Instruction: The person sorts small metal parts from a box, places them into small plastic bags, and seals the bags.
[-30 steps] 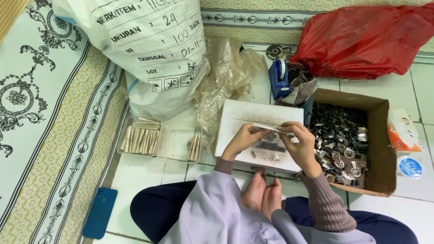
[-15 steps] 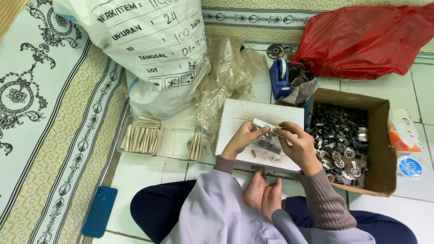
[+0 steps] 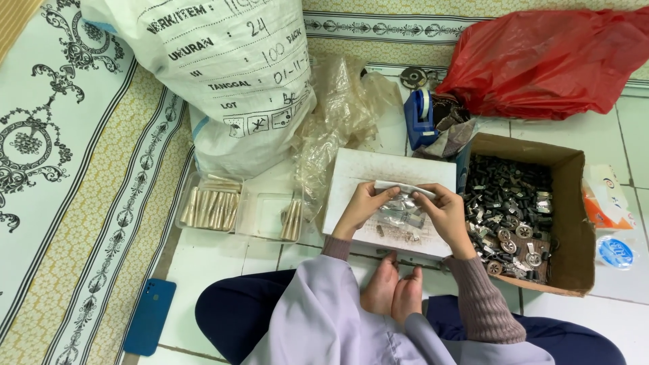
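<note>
My left hand and my right hand both pinch the top edge of a small clear plastic bag with metal parts inside. I hold it over a white board that lies on the floor in front of me. A few loose metal pieces lie on the board under the bag. A brown cardboard box full of small dark and silver metal parts stands just right of my right hand.
A clear tray with rolled packets sits left of the board. Behind are a large white sack, crumpled clear plastic, a blue tape dispenser and a red bag. A blue phone lies near left.
The small bag has been lifted slightly and its top edge is now stretched flat between both hands; the hands have shifted a little apart.
</note>
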